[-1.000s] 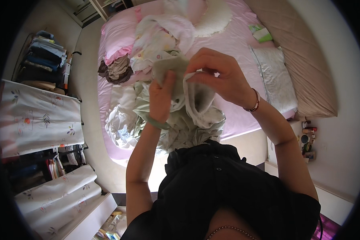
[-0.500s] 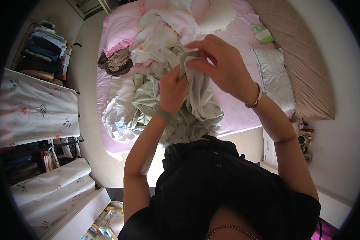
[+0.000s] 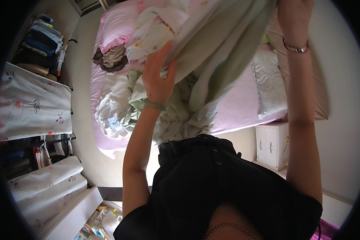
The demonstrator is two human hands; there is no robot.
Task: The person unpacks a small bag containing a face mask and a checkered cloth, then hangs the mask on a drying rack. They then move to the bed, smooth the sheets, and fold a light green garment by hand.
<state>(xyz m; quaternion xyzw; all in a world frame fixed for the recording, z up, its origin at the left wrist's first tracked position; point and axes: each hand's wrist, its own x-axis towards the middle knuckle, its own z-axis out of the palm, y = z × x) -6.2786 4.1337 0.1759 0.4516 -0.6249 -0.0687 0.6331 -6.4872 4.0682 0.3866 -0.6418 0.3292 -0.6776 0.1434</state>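
Note:
A large pale green bedding cloth (image 3: 224, 52) stretches up from the bed, slanting toward the upper right. My right hand (image 3: 295, 20) is raised at the top right edge and grips its upper corner; some fingers are cut off by the frame. Beside the cloth's left edge is my left hand (image 3: 159, 76), its thumb and fingers spread apart. Below, the rest of the cloth lies crumpled at the front of the bed, close to my waist. A white cloth bundle (image 3: 112, 118) with a light blue patch lies left of it.
The bed has a pink sheet (image 3: 240, 116), a pink pillow (image 3: 118, 28), a patterned white quilt (image 3: 148, 32) and crumpled brown cloth (image 3: 114, 59). A pale pillow (image 3: 268, 86) lies at right. A white cabinet (image 3: 272, 146) stands beside the bed; a curtained clothes rack (image 3: 36, 104) is at left.
My right hand has swung up and right, drawing the green cloth out from its bunched state. My left hand has moved slightly left and its fingers have loosened.

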